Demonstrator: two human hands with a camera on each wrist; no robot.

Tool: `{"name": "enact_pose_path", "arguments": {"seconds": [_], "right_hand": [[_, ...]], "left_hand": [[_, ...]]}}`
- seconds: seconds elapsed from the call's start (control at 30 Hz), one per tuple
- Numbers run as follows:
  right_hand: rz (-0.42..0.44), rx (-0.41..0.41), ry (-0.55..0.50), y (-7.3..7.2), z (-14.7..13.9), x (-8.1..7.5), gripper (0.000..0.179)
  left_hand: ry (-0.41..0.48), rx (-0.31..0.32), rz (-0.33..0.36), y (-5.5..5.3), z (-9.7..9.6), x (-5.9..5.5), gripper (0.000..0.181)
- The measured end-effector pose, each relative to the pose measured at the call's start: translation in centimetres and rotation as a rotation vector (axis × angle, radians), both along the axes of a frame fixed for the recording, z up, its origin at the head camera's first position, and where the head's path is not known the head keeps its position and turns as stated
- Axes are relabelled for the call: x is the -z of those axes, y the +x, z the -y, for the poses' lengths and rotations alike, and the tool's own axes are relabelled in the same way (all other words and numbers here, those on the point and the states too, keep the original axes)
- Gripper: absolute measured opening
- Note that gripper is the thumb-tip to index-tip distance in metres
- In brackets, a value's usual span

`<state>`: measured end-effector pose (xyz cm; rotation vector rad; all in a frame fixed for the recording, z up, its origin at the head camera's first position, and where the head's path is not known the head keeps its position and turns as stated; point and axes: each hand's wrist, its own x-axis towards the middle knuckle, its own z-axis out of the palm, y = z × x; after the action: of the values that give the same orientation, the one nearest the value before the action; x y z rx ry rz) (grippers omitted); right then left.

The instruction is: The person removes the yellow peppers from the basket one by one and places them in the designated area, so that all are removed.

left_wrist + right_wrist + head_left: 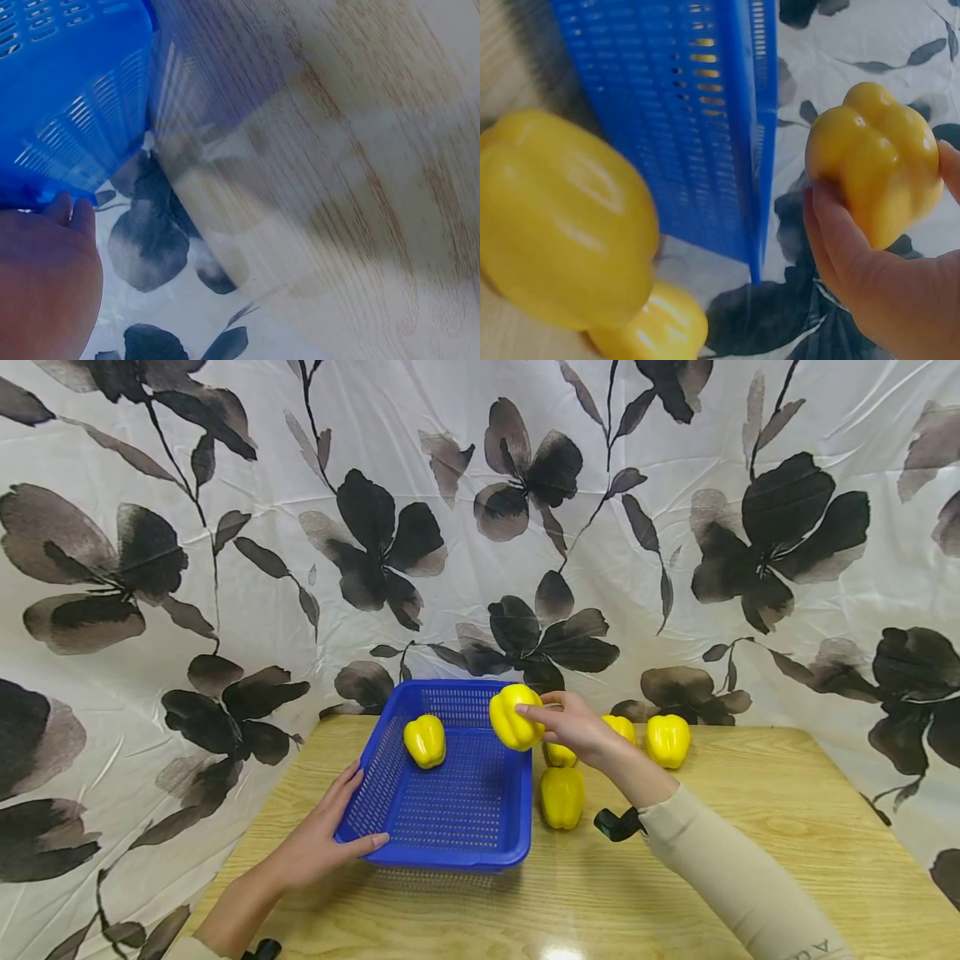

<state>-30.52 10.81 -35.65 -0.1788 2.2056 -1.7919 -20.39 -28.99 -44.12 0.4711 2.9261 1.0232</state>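
My right hand (576, 724) grips a yellow bell pepper (516, 717) between thumb and fingers, raised over the right rim of a blue plastic basket (450, 862). The right wrist view shows this held pepper (877, 161) above the level of the basket's rim. Inside the basket, toward its back left, lies another yellow bell pepper (425, 742). With the thumb over the front left corner and fingers along the outer side wall, my left hand (318, 843) holds the basket. In the left wrist view that hand (49, 277) is partly cut off at the frame's edge.
Several more yellow bell peppers stand on the wooden table (705, 852) right of the basket, a near one (562, 797) close beside its wall and another (667, 741) toward the back edge. A white cloth (465, 635) with dark flowers hangs behind the table.
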Motion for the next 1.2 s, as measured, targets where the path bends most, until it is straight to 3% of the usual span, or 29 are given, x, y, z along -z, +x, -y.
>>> {"name": "enact_pose_path", "arguments": {"seconds": [0.87,1.2], "right_hand": [[-0.024,0.022,0.066,1.8,-7.2,2.3,0.077],[-0.006,0.032,0.083,2.5,-9.4,3.4,0.084]], "left_hand": [[0.006,-0.002,-0.005,-0.1,0.1,-0.1,0.106],[0.009,-0.001,-0.002,0.2,-0.2,-0.2,0.104]]}}
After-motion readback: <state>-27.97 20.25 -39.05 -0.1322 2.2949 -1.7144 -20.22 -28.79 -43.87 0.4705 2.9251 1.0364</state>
